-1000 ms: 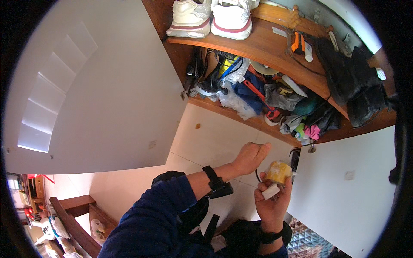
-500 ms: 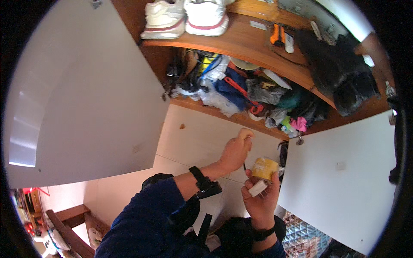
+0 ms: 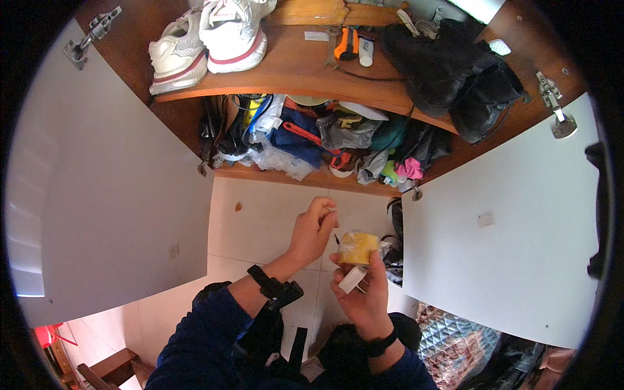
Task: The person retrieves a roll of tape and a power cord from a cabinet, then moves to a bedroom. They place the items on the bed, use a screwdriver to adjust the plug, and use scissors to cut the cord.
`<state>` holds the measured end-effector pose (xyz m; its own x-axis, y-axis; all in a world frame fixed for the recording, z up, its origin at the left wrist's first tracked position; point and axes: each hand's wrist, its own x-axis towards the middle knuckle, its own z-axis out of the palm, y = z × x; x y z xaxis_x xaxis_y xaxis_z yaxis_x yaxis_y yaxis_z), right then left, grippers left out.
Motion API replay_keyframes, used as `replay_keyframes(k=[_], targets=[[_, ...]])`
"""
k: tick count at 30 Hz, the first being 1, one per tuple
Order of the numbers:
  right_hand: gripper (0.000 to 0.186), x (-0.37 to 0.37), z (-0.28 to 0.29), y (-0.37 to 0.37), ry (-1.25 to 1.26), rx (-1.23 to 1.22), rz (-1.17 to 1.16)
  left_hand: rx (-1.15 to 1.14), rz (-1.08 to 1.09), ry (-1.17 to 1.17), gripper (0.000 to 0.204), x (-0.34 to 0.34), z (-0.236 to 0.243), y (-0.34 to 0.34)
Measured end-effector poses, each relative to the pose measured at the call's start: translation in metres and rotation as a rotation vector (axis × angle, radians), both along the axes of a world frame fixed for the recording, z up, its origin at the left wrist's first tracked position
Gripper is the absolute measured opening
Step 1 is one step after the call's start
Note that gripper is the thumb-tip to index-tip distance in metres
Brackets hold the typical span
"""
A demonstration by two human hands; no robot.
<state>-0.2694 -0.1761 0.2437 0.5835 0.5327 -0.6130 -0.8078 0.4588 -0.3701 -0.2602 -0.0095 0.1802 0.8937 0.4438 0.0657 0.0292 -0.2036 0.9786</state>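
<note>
My right hand (image 3: pixel 369 299) grips a yellow roll (image 3: pixel 357 248) in clear plastic together with a small white block (image 3: pixel 353 279), perhaps a plug adapter. Just up and left of them, my left hand (image 3: pixel 313 231) has curled fingers, pressed near one another; whatever is at its fingertips is too small to name. A short dark cord end shows between the two hands. Both hands are over the pale tiled floor (image 3: pixel 247 234) before an open cabinet, whose lower shelf (image 3: pixel 247 173) is packed with bags, tools and cloths, including a red wrench-like tool (image 3: pixel 300 133).
The upper shelf (image 3: pixel 292 71) carries white sneakers (image 3: pixel 232 45), black boots (image 3: pixel 429 71), an orange cutter (image 3: pixel 346 45) and a white tube (image 3: pixel 366 53). White doors (image 3: pixel 104 208) (image 3: pixel 487 260) stand open on both sides. Quilted fabric (image 3: pixel 448 338) and wooden furniture (image 3: pixel 117 367) sit at the bottom corners.
The view has swung round, so the cabinet and both hands sit further left. My left hand's fingers have shifted slightly. My right hand still holds the roll and white block.
</note>
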Motion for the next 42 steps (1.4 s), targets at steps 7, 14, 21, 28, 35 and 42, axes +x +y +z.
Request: replay_keyframes(k=[7, 14, 21, 28, 35, 42], targets=[[0.039, -0.007, 0.022, 0.0, -0.098, -0.236, -0.11, -0.071, 0.09, 0.155, 0.021, -0.021, 0.058, -0.015], [0.042, -0.013, 0.184, -0.092, -0.575, -0.502, -0.113, -0.12, 0.039, 0.24, 0.027, -0.103, 0.195, -0.022], [0.047, 0.036, 0.384, -0.172, -0.943, -0.753, -0.433, -0.079, 0.215, 0.162, 0.039, -0.153, 0.376, 0.02], [0.031, 0.064, 0.446, -0.219, -0.826, -0.879, -0.425, 0.842, 0.643, 0.308, 0.061, -0.226, 0.492, 0.12], [0.028, 0.055, 0.452, -0.197, -0.513, -0.84, -0.159, 0.227, 0.455, 0.694, 0.087, -0.264, 0.457, 0.167], [0.03, 0.026, 0.483, -0.13, -0.357, -0.61, 0.052, -0.082, 0.264, 0.438, 0.086, -0.216, 0.447, 0.121]])
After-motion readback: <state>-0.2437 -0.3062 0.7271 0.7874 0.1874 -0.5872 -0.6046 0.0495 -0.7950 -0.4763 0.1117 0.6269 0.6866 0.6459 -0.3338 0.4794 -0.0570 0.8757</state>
